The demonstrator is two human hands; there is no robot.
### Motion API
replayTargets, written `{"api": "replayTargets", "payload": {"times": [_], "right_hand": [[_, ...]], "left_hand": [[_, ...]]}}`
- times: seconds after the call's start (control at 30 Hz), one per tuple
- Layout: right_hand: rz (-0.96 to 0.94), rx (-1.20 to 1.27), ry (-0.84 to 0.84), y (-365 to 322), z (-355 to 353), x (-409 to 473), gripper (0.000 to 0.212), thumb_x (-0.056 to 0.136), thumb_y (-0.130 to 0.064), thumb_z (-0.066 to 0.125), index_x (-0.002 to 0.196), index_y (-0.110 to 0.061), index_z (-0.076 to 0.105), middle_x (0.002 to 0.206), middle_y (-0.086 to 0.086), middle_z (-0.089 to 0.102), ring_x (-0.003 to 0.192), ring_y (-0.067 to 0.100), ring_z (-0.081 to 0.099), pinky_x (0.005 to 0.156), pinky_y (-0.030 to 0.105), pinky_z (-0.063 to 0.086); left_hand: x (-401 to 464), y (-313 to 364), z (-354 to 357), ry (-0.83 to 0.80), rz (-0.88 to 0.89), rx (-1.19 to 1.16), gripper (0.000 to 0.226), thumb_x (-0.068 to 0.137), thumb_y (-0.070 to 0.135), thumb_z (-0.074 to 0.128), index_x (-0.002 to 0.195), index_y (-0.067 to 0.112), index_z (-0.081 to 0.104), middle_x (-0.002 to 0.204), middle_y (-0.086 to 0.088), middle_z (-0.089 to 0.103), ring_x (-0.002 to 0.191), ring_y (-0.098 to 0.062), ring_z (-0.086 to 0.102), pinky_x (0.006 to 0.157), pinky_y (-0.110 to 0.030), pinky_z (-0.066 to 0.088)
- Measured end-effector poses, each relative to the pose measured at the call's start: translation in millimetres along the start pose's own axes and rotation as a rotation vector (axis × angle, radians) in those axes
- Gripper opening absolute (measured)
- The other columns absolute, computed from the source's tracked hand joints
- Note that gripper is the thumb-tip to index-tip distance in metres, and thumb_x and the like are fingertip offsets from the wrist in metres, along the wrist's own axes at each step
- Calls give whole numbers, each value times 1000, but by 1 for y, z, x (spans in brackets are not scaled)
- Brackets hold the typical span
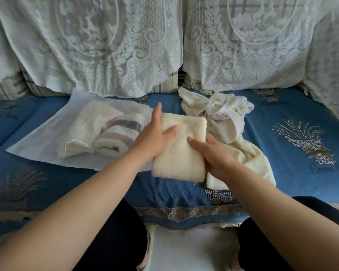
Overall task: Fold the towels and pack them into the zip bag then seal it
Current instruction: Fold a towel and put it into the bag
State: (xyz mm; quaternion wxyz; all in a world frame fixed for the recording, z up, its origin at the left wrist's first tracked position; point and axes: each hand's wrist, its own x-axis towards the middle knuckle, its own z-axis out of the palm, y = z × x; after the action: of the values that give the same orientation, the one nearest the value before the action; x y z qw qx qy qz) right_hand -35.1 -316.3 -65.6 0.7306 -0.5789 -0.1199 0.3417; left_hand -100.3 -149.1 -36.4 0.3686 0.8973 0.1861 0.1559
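Observation:
A folded cream towel [181, 153] is held between both hands above the blue sofa seat. My left hand [155, 135] grips its left edge, thumb on top. My right hand [213, 155] holds its right edge, fingers over the top face. To the left lies a translucent zip bag [47, 137] with its mouth facing the towel; inside it are a striped rolled towel [117, 137] and a pale folded one [86, 124]. Loose unfolded cream towels [219, 118] are heaped to the right, partly under my right hand.
The blue patterned sofa cover [294, 137] spreads under everything. Lace-covered back cushions [110, 45] stand behind. My dark-trousered knees [114, 241] sit at the seat's lace-trimmed front edge.

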Motion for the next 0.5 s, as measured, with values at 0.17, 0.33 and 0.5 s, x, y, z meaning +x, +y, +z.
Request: {"api": "replayTargets", "payload": {"times": [0.17, 0.33, 0.5], "right_hand": [[53, 33, 283, 11, 9, 33, 35, 89, -24, 66, 120, -13, 53, 110, 8, 67, 95, 27, 67, 70, 43, 58], [35, -342, 313, 21, 25, 69, 43, 87, -30, 65, 123, -10, 50, 105, 3, 63, 93, 22, 63, 81, 43, 55], [35, -400, 272, 22, 51, 99, 50, 84, -38, 66, 125, -15, 47, 109, 0, 61, 94, 19, 62, 81, 43, 55]], "left_hand": [[-8, -23, -23, 444, 394, 672, 58, 78, 35, 64, 131, 20, 49, 122, -7, 54, 100, -31, 51, 75, -42, 46], [-7, -58, -25, 90, 88, 767, 94, 76, 42, 60, 150, 29, 4, 155, -4, 7, 130, -32, 22, 102, -46, 31], [-15, -61, -29, 233, 149, 676, 74, 74, 15, 55, 144, 10, 31, 116, -16, 51, 91, -35, 58, 61, -39, 43]]}}
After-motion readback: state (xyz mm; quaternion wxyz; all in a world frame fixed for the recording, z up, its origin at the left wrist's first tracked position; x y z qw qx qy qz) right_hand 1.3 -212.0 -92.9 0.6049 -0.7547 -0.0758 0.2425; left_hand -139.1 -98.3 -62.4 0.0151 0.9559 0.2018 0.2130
